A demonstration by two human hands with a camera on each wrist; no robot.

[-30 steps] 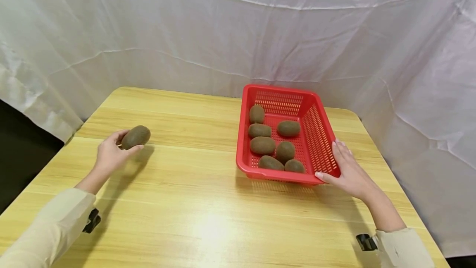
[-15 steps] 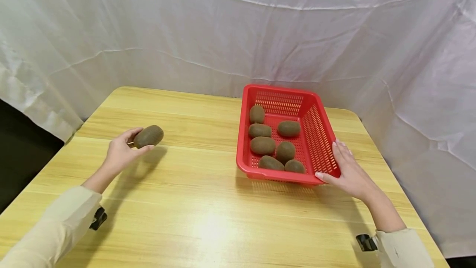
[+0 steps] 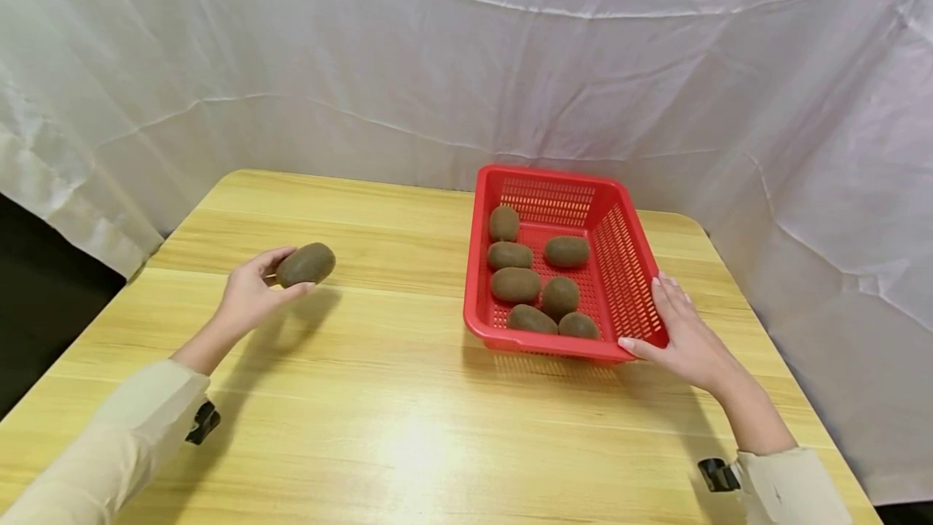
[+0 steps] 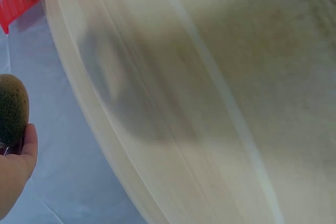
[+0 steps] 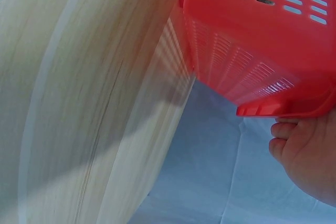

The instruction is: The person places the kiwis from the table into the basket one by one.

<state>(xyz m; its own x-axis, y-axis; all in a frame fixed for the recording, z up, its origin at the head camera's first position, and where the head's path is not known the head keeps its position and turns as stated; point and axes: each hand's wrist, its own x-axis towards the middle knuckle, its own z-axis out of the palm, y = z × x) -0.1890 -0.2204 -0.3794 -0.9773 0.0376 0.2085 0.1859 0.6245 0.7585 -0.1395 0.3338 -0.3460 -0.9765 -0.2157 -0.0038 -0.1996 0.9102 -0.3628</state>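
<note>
My left hand (image 3: 251, 290) holds a brown, fuzzy kiwi (image 3: 307, 264) between thumb and fingers, raised over the left part of the table; its shadow falls on the wood below. In the left wrist view the same kiwi (image 4: 12, 111) shows at the left edge. A red plastic basket (image 3: 474, 290) with slotted walls stands on the right half, with several kiwis (image 3: 515, 285) lying inside, mostly along its left and front. My right hand (image 3: 685, 343) grips the basket's front right corner, thumb on the front rim and fingers along the right side.
The light wooden table (image 3: 379, 411) spans both sides of the basket. A pale cloth (image 3: 408, 63) hangs behind the table and along its right side. Each wrist carries a small black device (image 3: 717, 475) near the sleeve.
My left hand has carried the kiwi to the right, more slowly in the last half second. The right hand, basket and kiwis inside stay in place.
</note>
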